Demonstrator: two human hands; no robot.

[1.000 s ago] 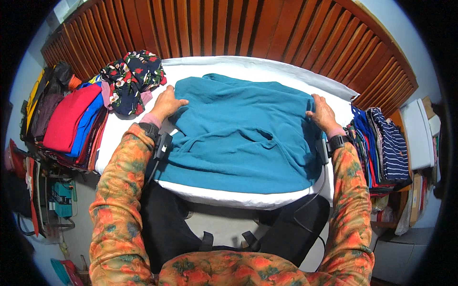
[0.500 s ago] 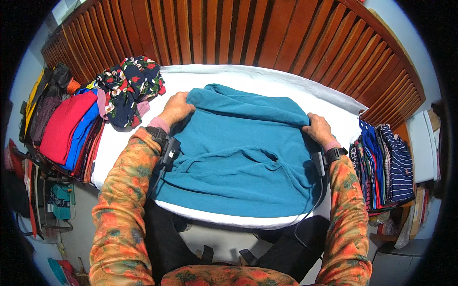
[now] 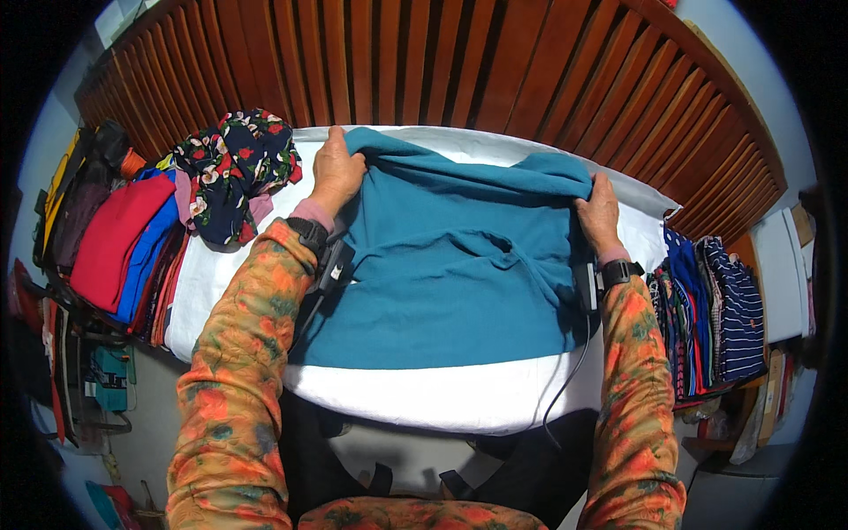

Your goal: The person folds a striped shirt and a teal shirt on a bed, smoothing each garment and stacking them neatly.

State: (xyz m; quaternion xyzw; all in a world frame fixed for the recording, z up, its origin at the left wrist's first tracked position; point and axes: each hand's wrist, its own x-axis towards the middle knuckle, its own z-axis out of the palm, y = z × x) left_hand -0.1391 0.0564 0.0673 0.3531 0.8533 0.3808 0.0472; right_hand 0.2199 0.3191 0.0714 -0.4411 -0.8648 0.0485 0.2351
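Observation:
A teal garment (image 3: 442, 309) lies spread across the white-covered table (image 3: 397, 397), its far edge lifted and bunched into a thick fold. My left hand (image 3: 336, 172) grips that far edge at the left corner, fingers closed on the cloth. At the right corner my right hand (image 3: 601, 214) pinches the same edge. Between the hands the fold sags a little. Wrinkles and a small gap in the cloth show near the garment's middle. Its near edge lies flat, with a strip of white cover in front of it.
At the left stand folded clothes, including a red one (image 3: 119, 243), beside a crumpled dark floral cloth (image 3: 234, 177). More folded clothes (image 3: 707, 309) are stacked at the right. A slatted wooden panel (image 3: 424, 62) rises behind the table. A cable (image 3: 574, 371) hangs from my right wrist.
Both hands have moved farther away and up, pulling the teal garment with them. Its near edge has slid away from the table's front, uncovering more white cover.

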